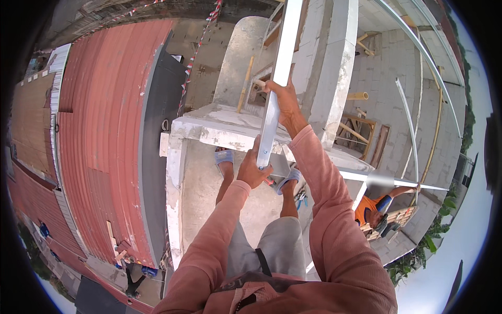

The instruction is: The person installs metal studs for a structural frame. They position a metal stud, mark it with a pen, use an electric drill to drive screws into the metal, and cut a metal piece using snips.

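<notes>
A long silver metal channel [278, 63] runs from the top edge of the view down toward my body. My left hand [252, 170] is closed around its lower end. Higher up, my right hand [282, 102] grips it with the thumb along its side. The channel passes over a white block wall ledge [219, 133]. Below it, on the concrete floor [201, 199], are my sandalled feet. A tool with blue handles [301, 198] lies beside my right foot, and a red tool [269, 182], partly hidden, is between my feet.
A red corrugated roof [104, 131] lies left, with red-and-white bunting [193, 57] alongside. Block walls [392, 68], bamboo poles [436, 131] and more metal channels [405, 104] are right. A co-worker in orange [368, 209] at lower right reaches to a channel. The ledge has open drops beside it.
</notes>
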Tool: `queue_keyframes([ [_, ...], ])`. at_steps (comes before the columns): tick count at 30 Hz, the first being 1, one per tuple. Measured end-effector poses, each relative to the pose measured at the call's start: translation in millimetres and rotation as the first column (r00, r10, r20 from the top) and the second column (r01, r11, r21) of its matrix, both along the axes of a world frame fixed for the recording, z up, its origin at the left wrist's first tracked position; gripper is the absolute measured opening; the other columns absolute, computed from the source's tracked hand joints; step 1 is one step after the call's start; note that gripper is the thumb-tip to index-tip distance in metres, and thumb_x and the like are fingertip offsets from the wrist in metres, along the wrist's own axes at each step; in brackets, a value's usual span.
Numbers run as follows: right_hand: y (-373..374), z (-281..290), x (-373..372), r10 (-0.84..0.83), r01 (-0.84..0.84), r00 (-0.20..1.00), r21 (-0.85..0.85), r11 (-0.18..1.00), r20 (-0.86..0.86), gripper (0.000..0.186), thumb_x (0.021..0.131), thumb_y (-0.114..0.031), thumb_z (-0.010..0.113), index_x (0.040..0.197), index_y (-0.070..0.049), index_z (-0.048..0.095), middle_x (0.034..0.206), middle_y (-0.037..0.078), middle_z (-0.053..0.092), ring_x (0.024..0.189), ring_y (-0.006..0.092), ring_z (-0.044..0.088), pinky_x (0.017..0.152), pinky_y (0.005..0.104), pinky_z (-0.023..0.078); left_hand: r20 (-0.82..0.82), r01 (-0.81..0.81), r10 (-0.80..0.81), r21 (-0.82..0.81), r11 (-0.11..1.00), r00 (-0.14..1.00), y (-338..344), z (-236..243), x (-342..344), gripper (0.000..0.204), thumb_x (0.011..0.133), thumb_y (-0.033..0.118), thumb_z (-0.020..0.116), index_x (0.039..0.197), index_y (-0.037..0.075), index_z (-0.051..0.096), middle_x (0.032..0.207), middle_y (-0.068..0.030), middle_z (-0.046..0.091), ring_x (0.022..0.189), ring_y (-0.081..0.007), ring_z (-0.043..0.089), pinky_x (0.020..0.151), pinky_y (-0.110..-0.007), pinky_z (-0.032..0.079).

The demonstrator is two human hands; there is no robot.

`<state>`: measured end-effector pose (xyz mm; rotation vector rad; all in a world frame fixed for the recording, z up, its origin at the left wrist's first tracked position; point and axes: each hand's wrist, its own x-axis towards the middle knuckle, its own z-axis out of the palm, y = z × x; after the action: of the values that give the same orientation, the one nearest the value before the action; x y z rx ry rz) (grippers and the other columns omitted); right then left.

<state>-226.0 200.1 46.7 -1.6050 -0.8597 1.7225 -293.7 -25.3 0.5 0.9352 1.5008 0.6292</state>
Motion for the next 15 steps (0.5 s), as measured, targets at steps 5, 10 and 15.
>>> queue_keyframes([
  [5,-99,62,80,-0.066,0.064,0.997,0.064,0.996,0.032,0.08,0.073,-0.004,0.073,0.146,-0.004,0.042,0.109,0.007,0.056,0.097,0.0185,0.054,0.087,0.0332,0.047,0.065,0.089,-0.093,0.055,0.994,0.994,-95,32,87,0.106,0.077,0.021,0.076,0.162,0.001,0.016,0.152,-0.029,0.044,0.139,-0.0416,0.049,0.113,-0.045,0.044],
  [10,-195,105,172,0.021,-0.032,0.985,0.06,0.998,0.17,0.095,0.072,-0.007,0.075,0.157,-0.003,0.031,0.125,0.012,0.055,0.113,0.0229,0.053,0.1,0.0342,0.044,0.124,0.233,-0.225,-0.052,0.971,0.966,-168,81,167,0.101,0.075,0.022,0.078,0.157,-0.001,0.023,0.139,-0.0276,0.051,0.127,-0.0418,0.055,0.106,-0.046,0.048],
  [15,-284,133,244,0.015,-0.037,0.98,0.109,0.993,0.196,0.101,0.071,-0.011,0.077,0.158,-0.001,0.027,0.136,0.017,0.051,0.126,0.027,0.05,0.109,0.0366,0.039,0.188,0.168,-0.186,0.11,0.98,0.964,-265,81,246,0.091,0.074,0.02,0.077,0.149,-0.004,0.031,0.125,-0.0266,0.056,0.116,-0.0428,0.059,0.102,-0.047,0.05],
])
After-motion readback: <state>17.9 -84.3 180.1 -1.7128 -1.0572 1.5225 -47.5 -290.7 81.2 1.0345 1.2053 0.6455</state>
